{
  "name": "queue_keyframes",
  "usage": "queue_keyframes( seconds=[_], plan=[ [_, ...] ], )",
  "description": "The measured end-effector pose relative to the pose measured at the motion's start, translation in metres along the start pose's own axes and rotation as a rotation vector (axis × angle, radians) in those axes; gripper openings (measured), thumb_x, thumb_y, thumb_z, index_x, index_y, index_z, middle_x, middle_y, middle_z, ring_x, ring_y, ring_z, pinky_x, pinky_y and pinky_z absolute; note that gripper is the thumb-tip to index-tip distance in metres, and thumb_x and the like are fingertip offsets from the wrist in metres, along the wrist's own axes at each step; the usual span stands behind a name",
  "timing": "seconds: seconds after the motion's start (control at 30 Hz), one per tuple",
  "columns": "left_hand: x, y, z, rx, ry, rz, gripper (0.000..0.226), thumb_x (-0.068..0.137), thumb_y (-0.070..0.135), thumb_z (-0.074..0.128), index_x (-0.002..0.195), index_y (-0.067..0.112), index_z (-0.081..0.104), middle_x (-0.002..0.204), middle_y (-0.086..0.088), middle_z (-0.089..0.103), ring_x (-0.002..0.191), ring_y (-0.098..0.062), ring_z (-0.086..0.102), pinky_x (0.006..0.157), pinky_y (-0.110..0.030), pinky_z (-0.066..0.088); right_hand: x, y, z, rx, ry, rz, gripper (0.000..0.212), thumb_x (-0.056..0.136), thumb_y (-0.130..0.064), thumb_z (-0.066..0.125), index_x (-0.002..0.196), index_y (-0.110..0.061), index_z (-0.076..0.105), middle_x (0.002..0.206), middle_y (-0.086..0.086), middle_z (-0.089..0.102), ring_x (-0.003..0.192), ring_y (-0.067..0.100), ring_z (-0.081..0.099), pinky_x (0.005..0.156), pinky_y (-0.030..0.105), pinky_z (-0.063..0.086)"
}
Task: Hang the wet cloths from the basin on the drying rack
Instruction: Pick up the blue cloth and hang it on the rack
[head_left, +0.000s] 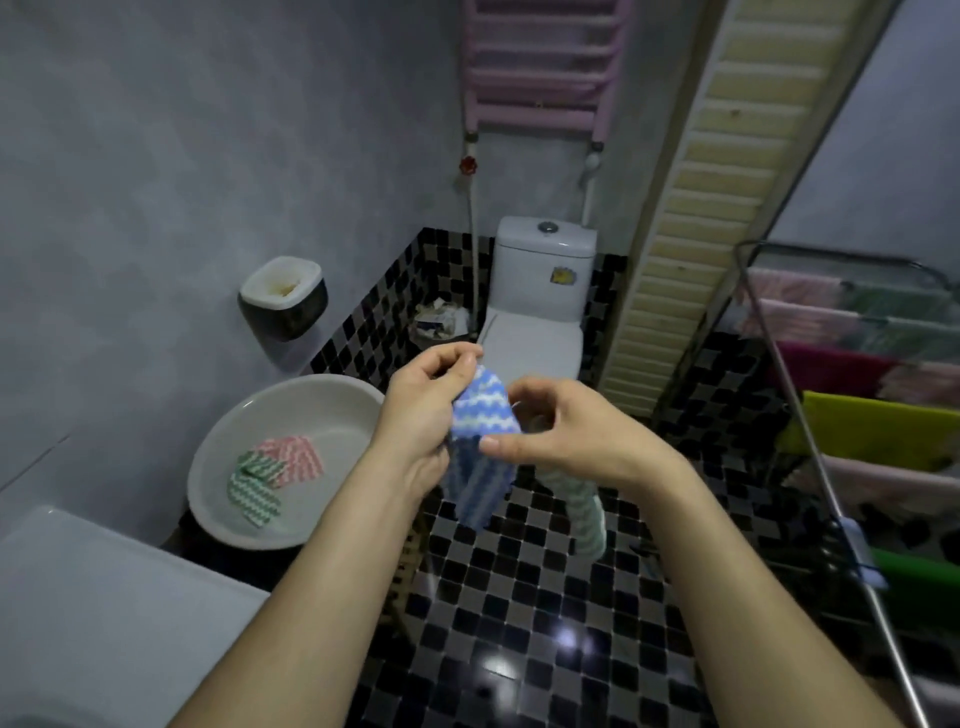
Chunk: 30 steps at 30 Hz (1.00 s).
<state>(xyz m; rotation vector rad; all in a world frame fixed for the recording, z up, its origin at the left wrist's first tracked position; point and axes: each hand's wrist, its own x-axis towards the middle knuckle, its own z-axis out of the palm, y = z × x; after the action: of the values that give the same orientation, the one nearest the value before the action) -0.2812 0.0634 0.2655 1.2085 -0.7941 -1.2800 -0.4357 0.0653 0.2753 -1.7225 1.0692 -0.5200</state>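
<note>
A blue and white zigzag cloth (480, 447) hangs in front of me between both hands. My left hand (421, 410) pinches its top edge and my right hand (561, 431) grips its right side. Below my right hand a pale green zigzag cloth (584, 512) also dangles; how it is held is hidden. The white basin (337, 400) sits at the left with a pink cloth (293, 457) and a green cloth (252, 493) lying in it. The metal drying rack (795, 400) stands at the right, with several coloured towels draped over its bars.
A white toilet (540, 306) stands straight ahead against the wall, a waste bin (436, 322) beside it. A paper holder (283, 299) is fixed to the left wall. A white appliance top (104, 613) fills the lower left. A slatted board (691, 208) leans beside the rack.
</note>
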Motion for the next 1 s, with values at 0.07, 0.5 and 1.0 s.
queue_keyframes(
  seconds=[0.07, 0.5, 1.0],
  plan=[
    [-0.011, -0.005, 0.014, -0.071, -0.023, -0.028, 0.017, 0.097, 0.005, 0.051, 0.088, 0.01, 0.064, 0.073, -0.005, 0.056, 0.055, -0.01, 0.057, 0.045, -0.017, 0.048, -0.01, 0.008, 0.002, -0.133, 0.136, -0.052, 0.026, 0.078, -0.031, 0.078, 0.098, -0.023, 0.063, 0.086, -0.006, 0.069, 0.076, 0.004, 0.063, 0.07, 0.027, 0.05],
    [-0.083, -0.032, 0.067, 0.622, -0.519, -0.07, 0.049, 0.071, 0.046, 0.074, 0.088, 0.001, 0.073, 0.069, -0.011, 0.06, 0.055, -0.01, 0.051, 0.053, -0.018, 0.039, -0.143, 0.052, -0.063, 0.207, 0.395, 0.007, 0.053, 0.096, -0.044, 0.052, 0.055, -0.01, 0.048, 0.056, 0.009, 0.041, 0.052, 0.027, 0.033, 0.065, 0.035, 0.03],
    [-0.109, -0.049, 0.162, 0.584, -0.971, 0.224, 0.024, 0.079, 0.015, 0.077, 0.103, 0.016, 0.072, 0.098, -0.002, 0.075, 0.093, -0.014, 0.069, 0.083, -0.031, 0.055, -0.219, 0.06, -0.089, 0.115, 0.394, 0.103, 0.044, 0.088, -0.054, 0.058, 0.082, -0.014, 0.075, 0.087, 0.027, 0.069, 0.074, 0.027, 0.059, 0.073, 0.038, 0.042]
  ],
)
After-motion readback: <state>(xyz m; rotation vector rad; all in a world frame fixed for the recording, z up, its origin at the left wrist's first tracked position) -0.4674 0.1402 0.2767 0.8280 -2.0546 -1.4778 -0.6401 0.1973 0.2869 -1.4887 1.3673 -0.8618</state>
